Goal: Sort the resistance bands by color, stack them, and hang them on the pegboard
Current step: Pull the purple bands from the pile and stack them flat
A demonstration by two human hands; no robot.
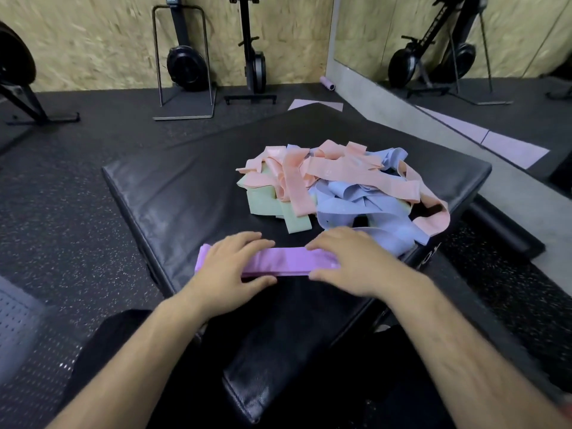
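Lower centre: left hand [230, 264] and right hand [349, 261], fingers flat and gripping nothing, press the stacked purple elastic bands [278, 262], apparently squaring them, apart from the unsorted pink, blue and green band heap [340, 187].

We can read no text for certain. White letters [434, 253] on the black pad's [185, 196] side are blurred and partly hidden.

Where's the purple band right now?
Head view, low centre: the purple band lies flat on the black pad, left hand pressing its left half, right hand its right, just nearer than the mixed pile.
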